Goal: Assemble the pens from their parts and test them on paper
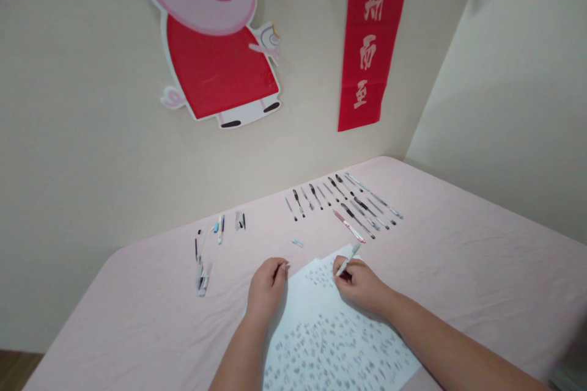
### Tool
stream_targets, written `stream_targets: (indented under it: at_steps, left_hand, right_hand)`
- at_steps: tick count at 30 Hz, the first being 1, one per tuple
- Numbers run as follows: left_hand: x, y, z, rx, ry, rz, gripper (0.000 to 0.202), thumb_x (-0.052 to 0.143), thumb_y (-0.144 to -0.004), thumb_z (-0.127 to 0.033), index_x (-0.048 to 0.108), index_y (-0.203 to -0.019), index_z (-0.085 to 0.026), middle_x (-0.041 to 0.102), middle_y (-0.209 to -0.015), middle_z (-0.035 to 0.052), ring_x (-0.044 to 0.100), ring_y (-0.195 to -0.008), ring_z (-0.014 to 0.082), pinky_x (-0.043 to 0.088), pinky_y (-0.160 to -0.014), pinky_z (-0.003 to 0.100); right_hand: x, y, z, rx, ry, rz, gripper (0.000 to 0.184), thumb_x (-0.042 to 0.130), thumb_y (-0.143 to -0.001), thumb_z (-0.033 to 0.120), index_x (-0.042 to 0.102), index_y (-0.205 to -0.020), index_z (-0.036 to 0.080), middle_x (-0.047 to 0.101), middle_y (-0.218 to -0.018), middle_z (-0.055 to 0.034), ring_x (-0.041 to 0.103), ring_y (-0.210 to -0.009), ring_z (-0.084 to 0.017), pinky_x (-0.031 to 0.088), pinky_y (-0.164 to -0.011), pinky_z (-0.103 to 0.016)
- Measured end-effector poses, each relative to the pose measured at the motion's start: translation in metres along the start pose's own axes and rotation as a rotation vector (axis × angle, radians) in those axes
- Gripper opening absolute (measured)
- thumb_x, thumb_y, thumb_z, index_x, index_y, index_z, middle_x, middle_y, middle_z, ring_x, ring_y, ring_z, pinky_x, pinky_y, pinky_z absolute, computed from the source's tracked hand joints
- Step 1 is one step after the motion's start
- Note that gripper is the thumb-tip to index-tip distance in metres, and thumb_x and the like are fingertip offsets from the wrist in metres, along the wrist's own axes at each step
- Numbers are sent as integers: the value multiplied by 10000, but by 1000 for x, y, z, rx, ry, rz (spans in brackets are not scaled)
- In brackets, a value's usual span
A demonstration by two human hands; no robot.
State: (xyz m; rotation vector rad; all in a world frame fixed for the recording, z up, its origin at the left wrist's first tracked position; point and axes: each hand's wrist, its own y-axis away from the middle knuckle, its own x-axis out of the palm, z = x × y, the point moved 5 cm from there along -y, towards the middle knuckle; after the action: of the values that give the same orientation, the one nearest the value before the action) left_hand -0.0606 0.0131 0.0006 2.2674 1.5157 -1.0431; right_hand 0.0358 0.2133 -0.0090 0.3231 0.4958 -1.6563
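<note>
My right hand [362, 284] is closed on a light-coloured pen [348, 258], its tip down on a white sheet of paper [330, 336] covered in small handwritten marks. My left hand [266, 288] rests curled on the left edge of that sheet, fingers bent together; anything in them is hidden. The sheet lies on a table under a pink cloth [458, 269].
A row of several pens [346, 201] lies beyond the paper. A small pen cap [297, 242] sits just past my left hand. More pens and parts [204, 256] lie at the left. A cream wall with a cartoon pig cutout [220, 43] and a red banner [371, 43] stands behind the table.
</note>
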Motion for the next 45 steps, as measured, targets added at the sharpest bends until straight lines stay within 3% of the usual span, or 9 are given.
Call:
stream_targets:
  at_steps: [11, 34, 45]
  left_hand:
    - [0, 0, 0, -4, -9, -1, 233, 439, -866, -300, 642, -864, -186, 681, -851, 55, 612, -810, 199, 452, -741, 322]
    - [0, 0, -1, 10, -5, 2, 229, 437, -868, -302, 640, -860, -195, 680, -849, 54, 615, -807, 200, 464, -735, 326]
    - [-2, 0, -4, 10, -14, -12, 232, 444, -858, -296, 652, -847, -194, 688, -838, 55, 619, -795, 201, 469, -724, 326]
  right_hand:
    - [-3, 1, 0, 58, 44, -9, 109, 466, -750, 172, 573, -761, 191, 497, -644, 21, 451, -621, -134, 332, -579, -236]
    - [-3, 2, 3, -16, 53, 16, 116, 459, -638, 93, 515, -621, 193, 508, -571, 28, 470, -591, -128, 355, -583, -226]
    - [-3, 2, 3, -16, 113, 17, 104, 452, -615, 96, 477, -608, 197, 437, -546, 44, 409, -535, -114, 298, -524, -222]
